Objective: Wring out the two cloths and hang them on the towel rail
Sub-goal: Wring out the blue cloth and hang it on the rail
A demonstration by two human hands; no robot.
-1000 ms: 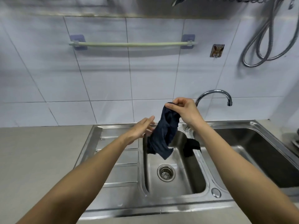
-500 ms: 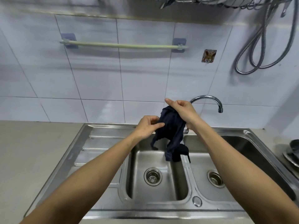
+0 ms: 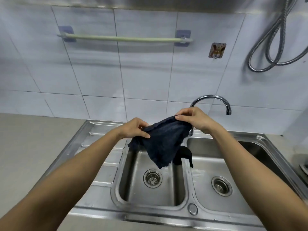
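Both hands pinched one cloth point(image 3: 164, 144) spread between them: left point(image 3: 133, 129), right point(image 3: 194, 119). Second cloth point(image 3: 183, 155) lay below, over the sink point(image 3: 100, 160) divider. Rail point(image 3: 123, 38) above was bare; hanging not begun.

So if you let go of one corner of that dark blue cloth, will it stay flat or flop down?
Probably flop. The dark blue cloth already sags between the left hand and right hand, its loose end drooping over the sink. It looks soft and crumpled, not stiff. If still wet, which I can't tell, it may feel heavy for its size.
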